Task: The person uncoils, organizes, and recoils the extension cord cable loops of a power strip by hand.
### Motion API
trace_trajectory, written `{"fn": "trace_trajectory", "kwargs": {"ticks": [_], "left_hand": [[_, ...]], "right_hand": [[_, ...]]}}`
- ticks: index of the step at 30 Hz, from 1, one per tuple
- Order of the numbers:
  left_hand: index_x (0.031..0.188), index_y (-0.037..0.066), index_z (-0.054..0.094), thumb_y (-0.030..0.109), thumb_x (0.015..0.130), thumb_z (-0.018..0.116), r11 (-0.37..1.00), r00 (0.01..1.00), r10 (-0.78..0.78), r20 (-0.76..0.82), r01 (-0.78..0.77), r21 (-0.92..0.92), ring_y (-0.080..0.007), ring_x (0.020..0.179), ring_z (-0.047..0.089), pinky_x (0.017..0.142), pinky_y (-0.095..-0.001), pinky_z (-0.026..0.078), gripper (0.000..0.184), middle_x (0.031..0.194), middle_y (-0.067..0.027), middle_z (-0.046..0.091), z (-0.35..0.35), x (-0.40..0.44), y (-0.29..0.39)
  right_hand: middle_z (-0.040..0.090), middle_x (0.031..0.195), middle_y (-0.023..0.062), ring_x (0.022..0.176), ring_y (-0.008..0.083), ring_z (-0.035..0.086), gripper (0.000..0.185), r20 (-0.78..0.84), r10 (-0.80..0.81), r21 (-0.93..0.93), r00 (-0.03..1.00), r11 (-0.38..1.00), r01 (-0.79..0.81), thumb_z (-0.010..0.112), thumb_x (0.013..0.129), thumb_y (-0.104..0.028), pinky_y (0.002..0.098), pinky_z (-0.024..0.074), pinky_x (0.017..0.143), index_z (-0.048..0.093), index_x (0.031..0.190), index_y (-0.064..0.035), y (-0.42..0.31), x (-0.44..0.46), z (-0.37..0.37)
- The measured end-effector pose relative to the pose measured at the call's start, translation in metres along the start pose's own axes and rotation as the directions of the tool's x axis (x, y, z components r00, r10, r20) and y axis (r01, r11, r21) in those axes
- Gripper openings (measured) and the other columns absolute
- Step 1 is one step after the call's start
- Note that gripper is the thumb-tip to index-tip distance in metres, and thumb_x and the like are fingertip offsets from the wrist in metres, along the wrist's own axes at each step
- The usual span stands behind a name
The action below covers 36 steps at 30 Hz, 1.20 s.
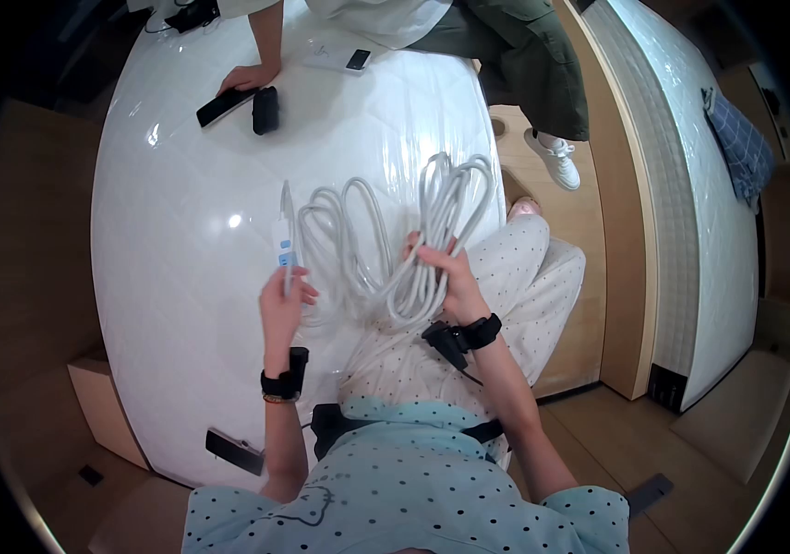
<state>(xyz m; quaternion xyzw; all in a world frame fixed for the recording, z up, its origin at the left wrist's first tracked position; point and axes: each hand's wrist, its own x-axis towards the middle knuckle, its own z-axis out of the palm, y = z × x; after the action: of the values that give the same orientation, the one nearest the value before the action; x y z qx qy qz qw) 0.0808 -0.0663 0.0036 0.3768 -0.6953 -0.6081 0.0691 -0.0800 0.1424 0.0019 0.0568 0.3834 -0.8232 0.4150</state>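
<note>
A long white cable (450,208) hangs in several loose loops in front of my lap. My right hand (455,277) is closed around a bundle of these loops, its thumb lying across them. On the other side, my left hand (282,305) pinches a straight part of the same cable near a blue-and-white label (286,251). Between the hands, more loops lie over the white plastic-covered mattress and reach my dotted trousers. Part of the cable near my lap is blurred. Black straps with small devices sit on both wrists.
Another person (367,18) sits at the far edge of the mattress (182,323), a hand on a black phone-like object (219,111). Beside it is a black case (265,111). A white box (330,57) lies behind. Near my left elbow is a phone (234,451).
</note>
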Motion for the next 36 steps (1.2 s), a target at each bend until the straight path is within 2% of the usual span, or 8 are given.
{"fn": "trace_trajectory", "kwargs": {"ticks": [6, 9, 12, 16, 22, 27, 31, 36], "left_hand": [[0.104, -0.004, 0.055, 0.008, 0.085, 0.056, 0.984, 0.903, 0.108, -0.415, -0.036, 0.177, -0.0167, 0.074, 0.06, 0.068, -0.0291, 0.048, 0.023, 0.081, -0.0102, 0.062, -0.073, 0.007, -0.023], [0.104, -0.001, 0.056, 0.014, 0.085, 0.061, 0.497, 0.538, 0.754, -0.377, -0.093, 0.863, -0.016, 0.078, 0.057, 0.071, -0.0299, 0.046, 0.025, 0.085, -0.0074, 0.061, -0.065, 0.004, -0.001], [0.1, 0.002, 0.06, 0.021, 0.082, 0.066, 0.857, 0.815, 0.417, -0.403, -0.205, 0.473, -0.0149, 0.079, 0.058, 0.071, -0.0286, 0.045, 0.027, 0.084, -0.0062, 0.062, -0.016, 0.0, 0.016], [0.092, 0.003, 0.06, 0.019, 0.088, 0.056, 0.99, 0.964, -0.123, 0.235, 0.104, 0.091, -0.0114, 0.06, 0.06, 0.054, -0.0221, 0.043, 0.017, 0.075, -0.0052, 0.063, 0.066, -0.012, 0.029], [0.092, -0.002, 0.054, 0.008, 0.09, 0.047, 0.989, 0.995, -0.028, -0.1, 0.013, -0.148, -0.0126, 0.054, 0.058, 0.051, -0.0206, 0.045, 0.013, 0.069, -0.0082, 0.062, 0.02, -0.012, 0.014], [0.111, -0.001, 0.052, 0.01, 0.076, 0.067, 0.732, 0.852, 0.412, -0.323, -0.098, 0.675, -0.0239, 0.091, 0.056, 0.082, -0.0331, 0.044, 0.039, 0.101, -0.0128, 0.058, -0.041, -0.012, 0.0], [0.114, 0.002, 0.052, 0.007, 0.071, 0.069, 0.68, 0.712, 0.673, -0.199, -0.492, 0.543, -0.0297, 0.103, 0.05, 0.094, -0.0392, 0.036, 0.046, 0.109, -0.0124, 0.055, 0.004, -0.007, 0.034], [0.089, 0.007, 0.064, 0.018, 0.073, 0.066, 0.562, 0.679, 0.6, 0.423, -0.734, 0.382, -0.0241, 0.094, 0.053, 0.09, -0.038, 0.033, 0.02, 0.09, -0.0054, 0.062, 0.108, 0.02, 0.034]], "right_hand": [[0.055, 0.092, 0.0071, 0.087, 0.018, 0.057, 0.027, -0.02, -0.134, 0.223, 0.991, 0.966, 0.135, 0.06, 0.077, -0.002, 0.0283, 0.0517, 0.07, 0.048, 0.102, 0.0014, -0.026, -0.004, -0.02], [0.054, 0.088, 0.0066, 0.083, 0.0178, 0.057, 0.027, -0.013, -0.23, 0.053, 0.973, 0.972, 0.23, 0.06, 0.076, 0.001, 0.0284, 0.0489, 0.07, 0.047, 0.1, 0.0008, -0.032, -0.004, -0.024], [0.055, 0.087, 0.0069, 0.08, 0.0175, 0.058, 0.031, 0.017, -0.243, -0.088, 0.97, 0.966, 0.243, 0.062, 0.073, 0.004, 0.0291, 0.0481, 0.071, 0.047, 0.1, 0.0004, -0.026, -0.004, -0.018], [0.054, 0.085, 0.0069, 0.08, 0.0182, 0.058, 0.033, 0.103, -0.224, -0.176, 0.969, 0.955, 0.24, 0.064, 0.071, 0.002, 0.0304, 0.0466, 0.074, 0.047, 0.099, -0.0007, -0.015, -0.008, 0.007], [0.055, 0.084, 0.0074, 0.076, 0.018, 0.059, 0.037, 0.127, -0.322, -0.247, 0.938, 0.906, 0.344, 0.063, 0.07, 0.007, 0.0321, 0.0483, 0.071, 0.045, 0.101, -0.0009, -0.031, -0.001, -0.009], [0.054, 0.082, 0.0072, 0.074, 0.0187, 0.058, 0.034, 0.085, -0.371, -0.229, 0.925, 0.896, 0.381, 0.061, 0.069, 0.007, 0.0326, 0.0474, 0.069, 0.045, 0.098, -0.0003, -0.05, -0.003, -0.012], [0.054, 0.081, 0.007, 0.074, 0.0188, 0.058, 0.037, 0.165, -0.358, -0.189, 0.919, 0.903, 0.386, 0.061, 0.067, 0.006, 0.0326, 0.047, 0.068, 0.043, 0.1, 0.0001, -0.043, -0.006, -0.01], [0.055, 0.081, 0.0076, 0.074, 0.0183, 0.059, 0.043, 0.29, -0.331, -0.4, 0.898, 0.811, 0.428, 0.06, 0.066, 0.005, 0.0322, 0.0487, 0.069, 0.04, 0.105, 0.0, -0.036, -0.009, -0.01]]}}
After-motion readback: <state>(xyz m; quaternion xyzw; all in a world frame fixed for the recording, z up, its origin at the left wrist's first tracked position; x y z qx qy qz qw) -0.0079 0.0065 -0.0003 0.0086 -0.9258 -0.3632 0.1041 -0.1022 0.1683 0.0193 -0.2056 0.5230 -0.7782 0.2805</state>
